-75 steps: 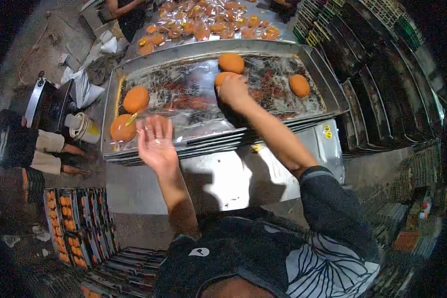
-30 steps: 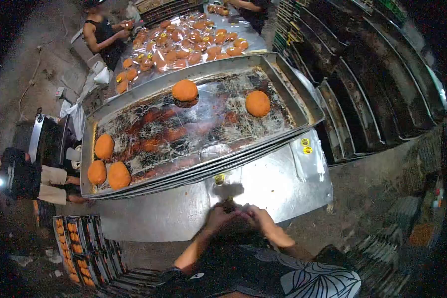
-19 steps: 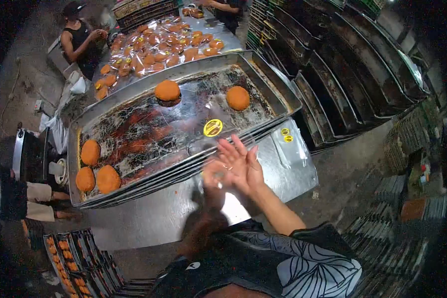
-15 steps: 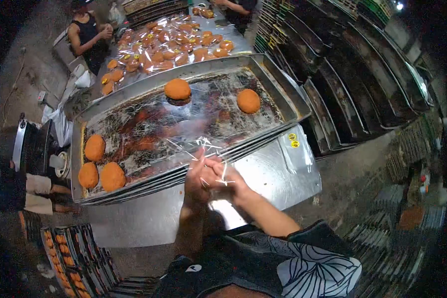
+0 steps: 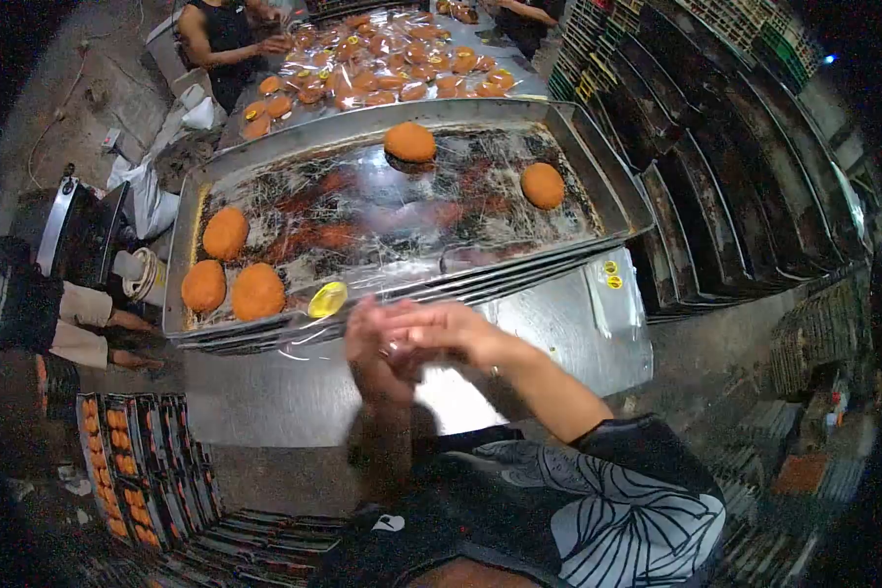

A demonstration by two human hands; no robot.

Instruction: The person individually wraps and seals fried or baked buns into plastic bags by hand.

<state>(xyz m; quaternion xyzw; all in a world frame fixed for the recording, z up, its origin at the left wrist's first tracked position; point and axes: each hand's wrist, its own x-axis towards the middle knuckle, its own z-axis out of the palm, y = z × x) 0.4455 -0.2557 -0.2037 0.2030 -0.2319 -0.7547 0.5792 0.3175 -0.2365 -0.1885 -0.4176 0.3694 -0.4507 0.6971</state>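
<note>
My left hand (image 5: pixel 370 343) and my right hand (image 5: pixel 453 328) are closed together just off the near edge of the large metal tray (image 5: pixel 382 110). Between and beside them is a clear plastic bag, smeared by motion, with a yellow label (image 5: pixel 328 300) sticking out to the left. What the bag holds is hidden by my fingers. On the dark, scratched tray lie several round orange-brown buns: one bun (image 5: pixel 409 143) at the far side, another bun (image 5: pixel 543 185) at the right, and a cluster with a bun (image 5: pixel 258 291) at the near left.
More trays are stacked beneath this one on a metal table (image 5: pixel 264 402). Clear bags with yellow labels (image 5: pixel 613 281) lie at the table's right. Bagged buns (image 5: pixel 382 69) cover the table beyond, where other people work. Dark trays (image 5: pixel 696 186) lean at the right; racked buns (image 5: pixel 117 461) stand lower left.
The view has shifted, so the tray sits further right and up. White glints of plastic around my fingers have given way to a yellow label left of my hands. My hands stay together.
</note>
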